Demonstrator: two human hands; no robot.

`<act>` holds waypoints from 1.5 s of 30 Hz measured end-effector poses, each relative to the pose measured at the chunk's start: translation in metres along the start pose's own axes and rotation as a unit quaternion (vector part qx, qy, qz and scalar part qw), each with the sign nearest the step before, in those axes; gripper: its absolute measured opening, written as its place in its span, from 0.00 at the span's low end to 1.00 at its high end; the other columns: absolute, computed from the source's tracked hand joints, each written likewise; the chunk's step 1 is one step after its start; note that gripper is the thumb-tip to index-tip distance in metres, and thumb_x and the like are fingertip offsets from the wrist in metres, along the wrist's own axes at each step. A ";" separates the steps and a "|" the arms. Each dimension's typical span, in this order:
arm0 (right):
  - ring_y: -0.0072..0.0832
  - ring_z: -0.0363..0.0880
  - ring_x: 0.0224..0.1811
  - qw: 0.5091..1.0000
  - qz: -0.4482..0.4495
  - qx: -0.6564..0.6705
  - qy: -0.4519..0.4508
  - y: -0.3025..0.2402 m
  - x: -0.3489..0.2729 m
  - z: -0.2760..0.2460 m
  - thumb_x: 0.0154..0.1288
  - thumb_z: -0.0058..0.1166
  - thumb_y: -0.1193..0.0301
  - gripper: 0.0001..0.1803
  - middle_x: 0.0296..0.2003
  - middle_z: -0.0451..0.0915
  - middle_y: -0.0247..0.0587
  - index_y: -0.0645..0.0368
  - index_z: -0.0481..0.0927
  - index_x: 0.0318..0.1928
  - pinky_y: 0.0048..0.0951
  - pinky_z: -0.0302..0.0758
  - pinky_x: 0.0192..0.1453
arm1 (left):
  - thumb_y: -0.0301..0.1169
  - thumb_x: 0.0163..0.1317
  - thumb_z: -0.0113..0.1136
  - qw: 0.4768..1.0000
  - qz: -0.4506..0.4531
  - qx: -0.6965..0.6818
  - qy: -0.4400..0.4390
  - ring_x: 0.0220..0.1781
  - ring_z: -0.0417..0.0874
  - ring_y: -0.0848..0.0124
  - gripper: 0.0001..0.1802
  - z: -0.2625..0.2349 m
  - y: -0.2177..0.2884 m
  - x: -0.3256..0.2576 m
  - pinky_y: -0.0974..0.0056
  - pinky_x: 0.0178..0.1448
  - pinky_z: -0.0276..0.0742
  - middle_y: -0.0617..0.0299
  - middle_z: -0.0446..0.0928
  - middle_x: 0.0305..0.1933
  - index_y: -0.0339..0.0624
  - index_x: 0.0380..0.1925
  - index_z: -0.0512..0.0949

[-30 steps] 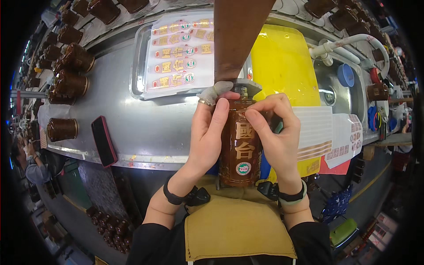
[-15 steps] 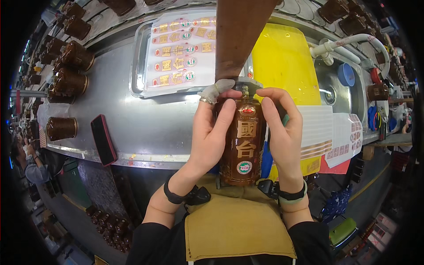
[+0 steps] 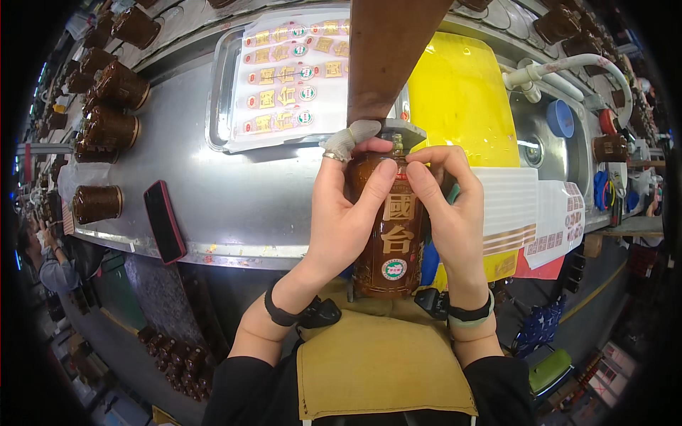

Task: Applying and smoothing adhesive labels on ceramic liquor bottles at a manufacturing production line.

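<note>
A brown glazed bottle [image 3: 387, 248] with raised gold characters and a small round green-and-white emblem lies in front of me, its neck pointing away. My left hand [image 3: 348, 192] is wrapped round its left side, with a pale cloth finger cover on one finger near the neck. From the right side my right hand [image 3: 449, 195] grips it. Both thumbs press on the upper front, over the small red emblem below the neck, which they mostly hide. Beyond the bottle's neck a brown post [image 3: 387, 64] rises.
Left of the post, a metal tray [image 3: 219, 106] holds a white sheet of gold decals [image 3: 277, 74]. A phone [image 3: 165, 221] lies on the steel counter [image 3: 177, 142]. Several brown bottles [image 3: 110, 128] stand at far left. Right are a yellow board [image 3: 462, 99], white ribbed sheet [image 3: 501, 206] and sink [image 3: 533, 131].
Both thumbs have moved inward and now press on the red emblem at the bottle's upper front, covering most of it. The bottle stays nearly in the same place.
</note>
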State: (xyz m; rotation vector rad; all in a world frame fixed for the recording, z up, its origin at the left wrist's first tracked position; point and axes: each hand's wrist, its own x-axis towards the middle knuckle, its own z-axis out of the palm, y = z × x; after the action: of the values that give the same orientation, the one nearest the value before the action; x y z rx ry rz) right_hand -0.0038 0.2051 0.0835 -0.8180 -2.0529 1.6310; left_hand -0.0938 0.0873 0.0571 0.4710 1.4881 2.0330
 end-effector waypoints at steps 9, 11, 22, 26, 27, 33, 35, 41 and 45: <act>0.20 0.63 0.38 0.998 0.014 0.056 -0.024 0.003 0.001 -0.006 0.72 0.60 0.69 0.09 0.36 0.71 0.31 0.62 0.84 0.45 0.22 0.63 0.44 | 0.25 0.70 0.61 0.998 -0.029 -0.052 0.018 0.57 0.76 0.73 0.23 0.000 0.006 0.001 0.65 0.61 0.74 0.58 0.75 0.55 0.34 0.62 0.68; 0.20 0.66 0.39 0.997 -0.016 0.066 -0.029 0.004 0.003 -0.007 0.75 0.55 0.69 0.10 0.37 0.72 0.33 0.63 0.83 0.46 0.22 0.64 0.47 | 0.26 0.67 0.65 1.000 -0.027 0.007 0.003 0.56 0.75 0.74 0.24 0.001 0.010 0.002 0.66 0.60 0.74 0.58 0.74 0.55 0.35 0.61 0.68; 0.21 0.65 0.40 0.998 0.004 0.045 -0.050 0.001 0.002 -0.010 0.72 0.59 0.69 0.10 0.38 0.71 0.32 0.62 0.83 0.47 0.22 0.64 0.48 | 0.27 0.64 0.69 0.989 -0.127 -0.067 0.038 0.52 0.77 0.73 0.22 0.007 0.020 0.012 0.67 0.54 0.77 0.57 0.72 0.51 0.38 0.51 0.67; 0.20 0.62 0.37 0.998 0.010 0.037 -0.053 0.005 0.002 -0.013 0.63 0.68 0.70 0.14 0.39 0.71 0.29 0.60 0.83 0.48 0.21 0.63 0.46 | 0.27 0.64 0.69 0.990 -0.120 -0.064 0.042 0.52 0.77 0.73 0.22 0.007 0.018 0.011 0.67 0.55 0.77 0.58 0.71 0.51 0.38 0.51 0.67; 0.20 0.62 0.37 0.995 0.034 0.065 -0.064 0.005 0.002 -0.014 0.64 0.67 0.70 0.15 0.39 0.71 0.29 0.60 0.83 0.49 0.21 0.63 0.46 | 0.27 0.64 0.69 0.990 -0.120 -0.065 0.039 0.52 0.77 0.74 0.22 0.007 0.018 0.010 0.67 0.55 0.76 0.59 0.71 0.52 0.38 0.51 0.68; 0.18 0.61 0.36 0.991 0.021 0.083 -0.107 0.007 0.006 -0.023 0.70 0.60 0.71 0.12 0.40 0.71 0.30 0.61 0.82 0.51 0.20 0.63 0.47 | 0.38 0.71 0.60 0.988 0.095 0.124 0.014 0.59 0.75 0.66 0.26 -0.009 0.009 0.002 0.60 0.62 0.73 0.52 0.74 0.57 0.31 0.61 0.70; 0.19 0.64 0.39 0.991 -0.003 0.071 -0.112 0.011 0.006 -0.022 0.72 0.57 0.70 0.12 0.42 0.72 0.32 0.61 0.81 0.52 0.21 0.63 0.50 | 0.46 0.72 0.56 0.963 0.179 0.200 0.001 0.60 0.74 0.57 0.28 -0.023 0.006 -0.003 0.54 0.65 0.71 0.47 0.74 0.59 0.32 0.59 0.76; 0.25 0.71 0.51 0.990 -0.015 0.087 -0.109 0.012 0.002 -0.022 0.80 0.44 0.65 0.16 0.47 0.74 0.37 0.62 0.79 0.54 0.25 0.65 0.59 | 0.75 0.57 0.49 0.772 0.320 0.520 -0.176 0.62 0.72 0.45 0.45 -0.033 0.019 -0.006 0.46 0.64 0.73 0.47 0.70 0.66 0.48 0.51 0.86; 0.24 0.71 0.51 0.986 0.014 0.125 -0.109 0.013 0.001 -0.023 0.83 0.39 0.61 0.20 0.47 0.74 0.38 0.64 0.78 0.54 0.25 0.64 0.60 | 0.71 0.51 0.57 0.756 0.295 0.553 -0.188 0.63 0.72 0.46 0.39 -0.026 0.030 -0.010 0.49 0.60 0.79 0.52 0.68 0.70 0.58 0.52 0.86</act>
State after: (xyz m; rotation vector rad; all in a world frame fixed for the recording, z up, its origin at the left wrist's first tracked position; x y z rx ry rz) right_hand 0.0124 0.2252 0.0765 -0.6067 -1.9255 2.0221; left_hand -0.1090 0.0551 0.0772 1.8800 2.3135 1.0002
